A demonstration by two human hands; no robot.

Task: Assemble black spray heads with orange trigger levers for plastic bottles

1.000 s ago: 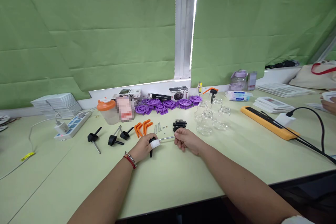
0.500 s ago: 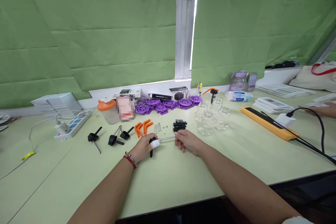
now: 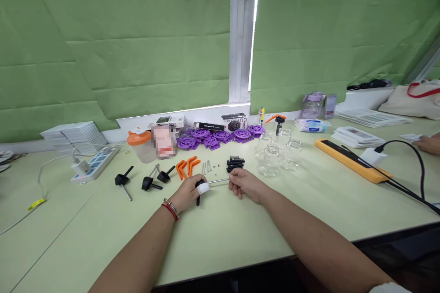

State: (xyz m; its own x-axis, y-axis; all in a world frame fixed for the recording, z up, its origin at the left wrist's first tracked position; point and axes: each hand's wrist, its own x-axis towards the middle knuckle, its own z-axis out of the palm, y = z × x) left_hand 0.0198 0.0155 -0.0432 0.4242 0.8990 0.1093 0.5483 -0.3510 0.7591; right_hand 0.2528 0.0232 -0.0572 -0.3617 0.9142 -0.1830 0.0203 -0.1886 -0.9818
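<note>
Black part [image 3: 198, 201] was clamped in left grip [image 3: 189, 191], metal rod [image 3: 218, 181] pinched by right grip [image 3: 245, 183]; alignment seemingly being handled, steadiness needed next.

Soft, even, middling light lies on the table [image 3: 220, 242], leaving faint shadows. A bright slit [image 3: 255, 23] glares along the right of the window frame [image 3: 239, 36]; blinds [image 3: 147, 32] either side look dimmer. Pixelation covers a packet [image 3: 164, 141] left of the frame and a box [image 3: 330, 106] right of it. Wide-angle stretch skews the outer edges.
</note>
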